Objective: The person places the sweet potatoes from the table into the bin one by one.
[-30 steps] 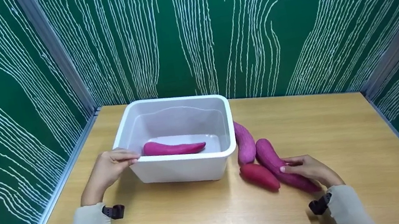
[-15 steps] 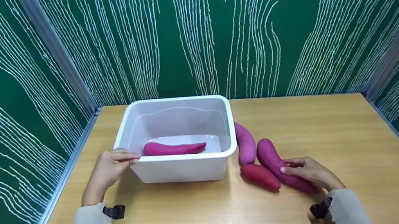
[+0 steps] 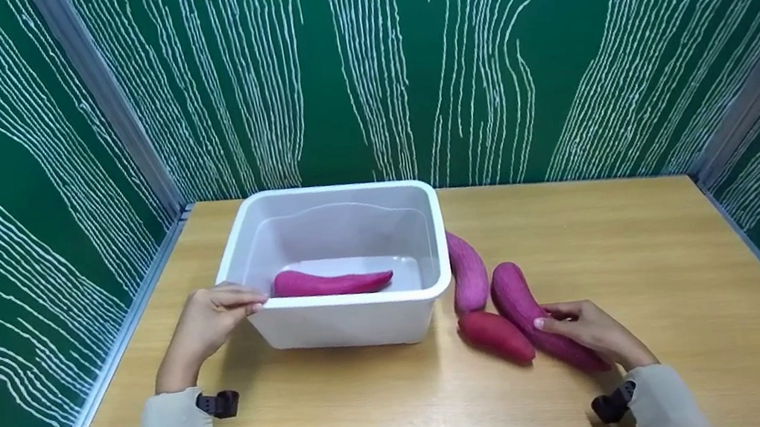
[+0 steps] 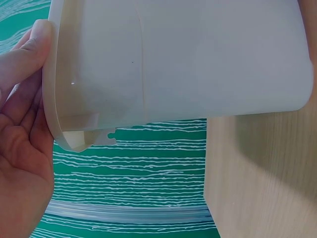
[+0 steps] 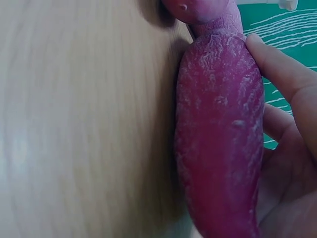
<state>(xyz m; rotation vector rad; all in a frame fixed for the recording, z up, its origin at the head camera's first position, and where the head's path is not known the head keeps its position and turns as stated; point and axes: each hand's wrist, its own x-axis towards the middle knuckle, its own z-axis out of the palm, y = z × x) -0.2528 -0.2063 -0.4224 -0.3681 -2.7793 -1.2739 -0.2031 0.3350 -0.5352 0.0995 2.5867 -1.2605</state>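
**Two hands, one bin, four sweet potatoes**

From the head view we see the whole layout: a white plastic bin (image 3: 335,265) stands on the wooden worktop (image 3: 395,415), with one magenta sweet potato (image 3: 330,282) lying on its floor. Our left hand (image 3: 209,322) holds the bin's near left corner, thumb on top of the rim. Just right of the bin lie three more: a pale purple sweet potato (image 3: 468,273) against the bin's wall, a short red sweet potato (image 3: 496,337) in front of it, and a long purple sweet potato (image 3: 535,317) under our right hand (image 3: 594,334).

The left wrist view adds what the head view cannot: the bin's outer wall close up, with the thumb (image 4: 25,54) lying along the rim's edge and the other fingers curled beneath the lip, so the rim is pinched.

The right wrist view shows the long purple sweet potato's rough, flaky skin and how it lies on the worktop, our fingers (image 5: 277,69) curled round its far side and the palm cupped behind it. Its tip touches another sweet potato at the top of that view. The bin's contents appear only in the head view.
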